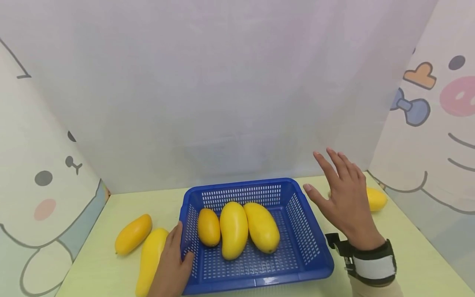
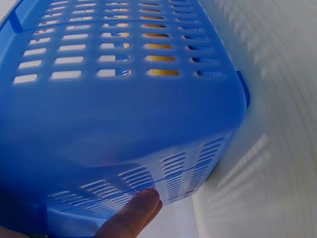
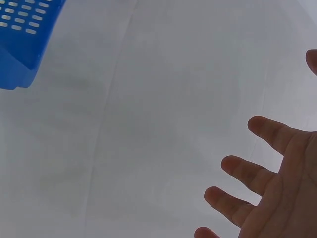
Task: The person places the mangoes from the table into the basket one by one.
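A blue plastic basket [image 1: 256, 282] with slotted walls stands in the middle, holding an orange-yellow mango [image 1: 209, 227] and two larger yellow mangoes, one curved mango [image 1: 233, 231] and one leaning mango [image 1: 261, 227]. My left hand [image 1: 172, 264] grips the basket's left side, thumb over the rim; a finger [image 2: 132, 214] lies against the outer wall in the left wrist view. Fingers spread, my right hand [image 1: 346, 198] hovers to the right of the basket with nothing in it. Behind it, a yellow mango [image 1: 376, 199] is partly hidden.
Left of the basket, an orange-yellow mango [image 1: 133, 234] and a long yellow mango [image 1: 151, 260] lie on the pale table [image 1: 96, 247]. My left hand partly covers the long one. A white curtain [image 1: 230, 103] closes off the back, and printed cartoon panels flank both sides.
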`<state>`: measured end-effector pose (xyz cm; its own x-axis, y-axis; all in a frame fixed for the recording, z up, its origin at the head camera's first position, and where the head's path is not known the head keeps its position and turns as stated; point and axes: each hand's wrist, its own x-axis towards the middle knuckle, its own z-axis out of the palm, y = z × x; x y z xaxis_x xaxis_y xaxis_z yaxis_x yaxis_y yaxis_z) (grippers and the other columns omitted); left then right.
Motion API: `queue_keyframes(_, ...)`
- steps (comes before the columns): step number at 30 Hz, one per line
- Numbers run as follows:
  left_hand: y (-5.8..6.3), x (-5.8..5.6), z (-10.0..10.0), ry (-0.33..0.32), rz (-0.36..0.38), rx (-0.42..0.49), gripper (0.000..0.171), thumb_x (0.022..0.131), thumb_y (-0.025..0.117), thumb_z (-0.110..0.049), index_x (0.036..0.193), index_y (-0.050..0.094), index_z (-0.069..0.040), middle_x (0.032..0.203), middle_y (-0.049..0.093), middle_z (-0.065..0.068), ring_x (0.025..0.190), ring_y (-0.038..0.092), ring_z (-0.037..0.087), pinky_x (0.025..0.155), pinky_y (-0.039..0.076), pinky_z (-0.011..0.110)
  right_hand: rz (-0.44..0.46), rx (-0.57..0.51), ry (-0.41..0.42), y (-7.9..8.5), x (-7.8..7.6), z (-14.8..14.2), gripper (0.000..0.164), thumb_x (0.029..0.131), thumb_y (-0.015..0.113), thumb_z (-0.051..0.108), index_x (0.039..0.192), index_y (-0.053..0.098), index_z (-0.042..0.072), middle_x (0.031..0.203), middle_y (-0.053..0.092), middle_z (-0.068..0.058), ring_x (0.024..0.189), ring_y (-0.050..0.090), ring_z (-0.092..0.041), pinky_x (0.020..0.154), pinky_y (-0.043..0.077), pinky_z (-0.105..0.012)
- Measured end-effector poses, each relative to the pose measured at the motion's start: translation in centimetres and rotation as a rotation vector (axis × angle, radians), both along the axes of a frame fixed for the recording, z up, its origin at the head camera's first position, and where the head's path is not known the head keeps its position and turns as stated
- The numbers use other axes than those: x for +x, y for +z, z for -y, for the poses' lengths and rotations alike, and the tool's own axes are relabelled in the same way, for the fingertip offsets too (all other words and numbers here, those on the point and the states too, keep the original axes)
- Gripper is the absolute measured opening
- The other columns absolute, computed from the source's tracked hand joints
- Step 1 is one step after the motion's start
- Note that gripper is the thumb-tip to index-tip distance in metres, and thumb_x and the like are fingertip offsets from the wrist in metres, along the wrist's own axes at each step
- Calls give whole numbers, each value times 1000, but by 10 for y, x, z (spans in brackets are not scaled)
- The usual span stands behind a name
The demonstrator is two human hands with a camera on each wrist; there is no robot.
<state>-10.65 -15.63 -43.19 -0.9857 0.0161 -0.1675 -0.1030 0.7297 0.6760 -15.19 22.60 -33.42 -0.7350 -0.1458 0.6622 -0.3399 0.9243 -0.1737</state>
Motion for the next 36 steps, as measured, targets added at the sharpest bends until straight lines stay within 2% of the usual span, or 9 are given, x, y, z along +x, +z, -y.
queue_keyframes(11,1,0,0,-1,12,-9,79,89,49,-17,150,-1,-14,152,10,19,134,22,38,105,21,56,-5,-34,-5,-4,-3,-8,71,84,53,52,146,30,27,149,29,-13,135,21,-34,103,17,-61)
queue_keyframes(29,0,0,1,-9,13,-6,80,88,50,-15,150,-1,-11,151,11,21,133,22,40,104,22,56,44,-83,-98,-7,-4,-28,70,84,54,50,145,33,22,148,29,-15,134,22,-37,103,14,-64)
queue_keyframes(36,-1,0,0,-5,9,-12,80,88,49,-15,150,-1,-12,151,11,21,133,22,40,104,22,56,49,-74,-115,-10,-9,-35,73,81,58,52,144,35,22,147,31,-16,131,26,-39,101,17,-65)
